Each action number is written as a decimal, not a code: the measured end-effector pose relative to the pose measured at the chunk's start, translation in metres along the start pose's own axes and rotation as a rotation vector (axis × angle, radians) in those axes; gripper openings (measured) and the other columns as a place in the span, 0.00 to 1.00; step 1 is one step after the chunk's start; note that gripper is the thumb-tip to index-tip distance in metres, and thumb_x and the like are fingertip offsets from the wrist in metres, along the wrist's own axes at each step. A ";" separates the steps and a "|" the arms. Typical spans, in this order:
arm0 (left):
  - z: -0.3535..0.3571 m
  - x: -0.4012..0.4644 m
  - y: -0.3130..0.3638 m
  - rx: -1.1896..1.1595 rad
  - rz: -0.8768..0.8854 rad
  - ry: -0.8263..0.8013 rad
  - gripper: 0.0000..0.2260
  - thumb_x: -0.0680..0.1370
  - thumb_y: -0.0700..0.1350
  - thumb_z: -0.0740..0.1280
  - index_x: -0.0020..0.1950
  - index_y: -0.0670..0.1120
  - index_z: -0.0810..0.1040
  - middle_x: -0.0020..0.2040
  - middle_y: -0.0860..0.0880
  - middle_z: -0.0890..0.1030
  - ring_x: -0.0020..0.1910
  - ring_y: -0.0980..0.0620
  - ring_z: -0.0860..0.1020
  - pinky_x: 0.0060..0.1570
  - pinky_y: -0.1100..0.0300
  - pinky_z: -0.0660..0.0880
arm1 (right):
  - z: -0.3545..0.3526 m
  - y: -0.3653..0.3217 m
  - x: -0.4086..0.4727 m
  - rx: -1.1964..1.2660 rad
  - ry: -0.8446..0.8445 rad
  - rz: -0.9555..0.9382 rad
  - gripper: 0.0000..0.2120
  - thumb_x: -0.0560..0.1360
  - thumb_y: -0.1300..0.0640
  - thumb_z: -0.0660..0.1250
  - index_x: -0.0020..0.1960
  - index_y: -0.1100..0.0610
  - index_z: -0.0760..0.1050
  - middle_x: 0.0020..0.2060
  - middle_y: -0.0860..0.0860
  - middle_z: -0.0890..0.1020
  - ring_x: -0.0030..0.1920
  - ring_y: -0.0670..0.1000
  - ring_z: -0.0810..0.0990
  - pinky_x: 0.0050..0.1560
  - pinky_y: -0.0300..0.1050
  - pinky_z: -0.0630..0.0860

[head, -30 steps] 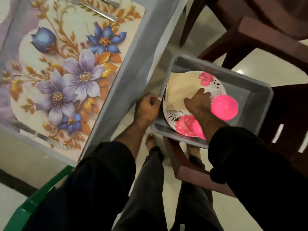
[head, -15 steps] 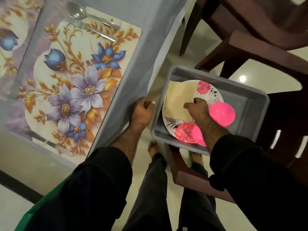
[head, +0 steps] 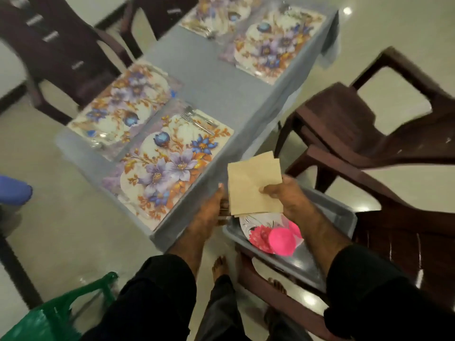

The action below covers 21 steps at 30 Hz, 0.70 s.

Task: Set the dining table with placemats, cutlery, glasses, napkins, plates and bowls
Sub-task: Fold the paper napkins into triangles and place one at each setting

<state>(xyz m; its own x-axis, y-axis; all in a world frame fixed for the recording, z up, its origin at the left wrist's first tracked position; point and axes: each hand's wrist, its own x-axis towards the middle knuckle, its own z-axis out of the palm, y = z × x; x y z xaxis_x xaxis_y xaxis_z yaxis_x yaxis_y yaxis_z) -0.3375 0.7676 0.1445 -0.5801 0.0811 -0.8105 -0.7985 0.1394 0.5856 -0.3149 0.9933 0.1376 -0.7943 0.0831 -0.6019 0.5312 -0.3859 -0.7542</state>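
My right hand pinches a small stack of beige napkins and holds it above the grey bin, close to the table edge. In the bin lie a white plate with pink flowers and a pink bowl. My left hand is at the bin's near-left corner, fingers curled at its rim and partly hidden behind the napkins. The nearest floral placemat lies on the grey table with a fork and spoon at its far end.
Three more floral placemats lie further along the table. The bin sits on a brown stool. A brown chair stands to the right, dark chairs at the far left, and a green chair at my lower left.
My right hand has lifted the napkins off the plate and out of the bin. My view has risen, so the whole table shows.
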 end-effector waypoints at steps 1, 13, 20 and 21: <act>-0.003 -0.018 0.008 -0.060 0.025 -0.019 0.26 0.83 0.70 0.60 0.52 0.48 0.83 0.47 0.46 0.86 0.46 0.45 0.85 0.53 0.44 0.84 | 0.014 -0.015 -0.012 -0.033 -0.055 -0.016 0.28 0.61 0.70 0.75 0.62 0.64 0.81 0.58 0.66 0.85 0.55 0.66 0.84 0.63 0.69 0.77; -0.180 -0.236 0.015 -0.454 0.486 0.343 0.22 0.75 0.39 0.76 0.68 0.41 0.82 0.64 0.39 0.85 0.60 0.37 0.84 0.63 0.36 0.78 | 0.244 -0.078 -0.141 -0.337 -0.526 -0.170 0.18 0.73 0.68 0.74 0.62 0.62 0.81 0.54 0.58 0.88 0.52 0.61 0.87 0.52 0.57 0.84; -0.318 -0.365 -0.023 -0.670 0.724 0.489 0.14 0.77 0.37 0.72 0.62 0.44 0.84 0.55 0.42 0.87 0.52 0.41 0.84 0.50 0.49 0.81 | 0.437 -0.058 -0.234 -0.402 -0.769 -0.305 0.11 0.75 0.63 0.76 0.57 0.62 0.82 0.49 0.60 0.88 0.47 0.60 0.86 0.48 0.56 0.83; -0.341 -0.390 -0.024 -0.650 0.784 0.508 0.15 0.76 0.37 0.73 0.63 0.43 0.84 0.57 0.41 0.87 0.54 0.40 0.85 0.53 0.47 0.81 | 0.469 -0.057 -0.251 -0.397 -0.819 -0.335 0.12 0.74 0.64 0.76 0.57 0.62 0.82 0.50 0.60 0.88 0.47 0.59 0.85 0.49 0.57 0.82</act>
<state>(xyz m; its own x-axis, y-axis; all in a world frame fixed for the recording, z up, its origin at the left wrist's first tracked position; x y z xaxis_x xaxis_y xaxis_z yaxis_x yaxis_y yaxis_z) -0.1466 0.3960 0.4522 -0.8359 -0.5097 -0.2036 -0.0333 -0.3232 0.9457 -0.2838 0.5639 0.4552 -0.8017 -0.5918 -0.0838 0.1817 -0.1077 -0.9774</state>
